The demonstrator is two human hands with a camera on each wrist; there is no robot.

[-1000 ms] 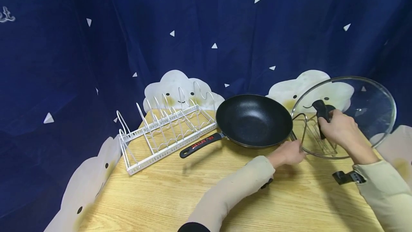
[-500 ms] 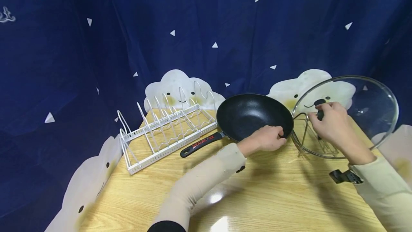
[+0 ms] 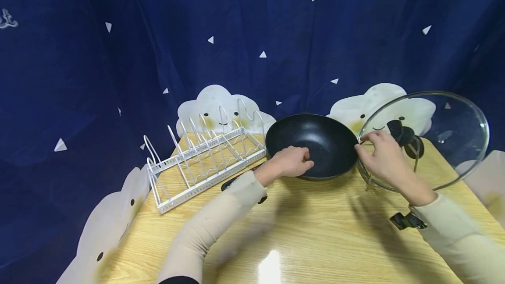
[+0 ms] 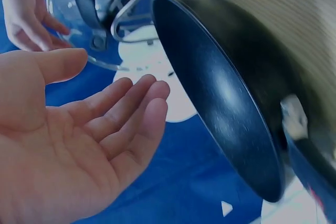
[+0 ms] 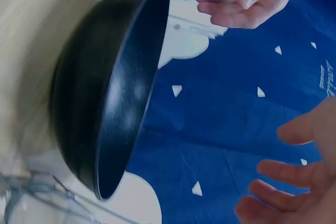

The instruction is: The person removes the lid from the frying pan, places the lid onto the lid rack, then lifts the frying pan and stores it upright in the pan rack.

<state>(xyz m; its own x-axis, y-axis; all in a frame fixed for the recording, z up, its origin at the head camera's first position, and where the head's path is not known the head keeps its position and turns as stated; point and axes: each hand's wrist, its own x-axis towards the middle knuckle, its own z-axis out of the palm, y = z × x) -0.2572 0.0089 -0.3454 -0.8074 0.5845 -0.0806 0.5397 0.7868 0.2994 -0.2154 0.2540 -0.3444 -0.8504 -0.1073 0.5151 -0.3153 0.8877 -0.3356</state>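
Observation:
A black frying pan with a deep bowl sits on the wooden table, its handle pointing left. My left hand hovers over the pan's near left side, partly covering the handle. In the left wrist view that left hand is empty, its fingers relaxed and apart from the pan. By the pan's right rim is my right hand; the right wrist view shows this right hand with loose fingers holding nothing. Behind it a large glass lid with a black knob stands upright in a wire lid stand.
A white wire rack with several upright loops stands left of the pan, close to its handle. The wooden table extends toward me. A dark blue curtain with white clouds and triangles hangs behind.
My left hand has let go of the wire stand and moved left across the pan. My right hand has released the lid's knob and moved left toward the pan's rim. The lid stays upright.

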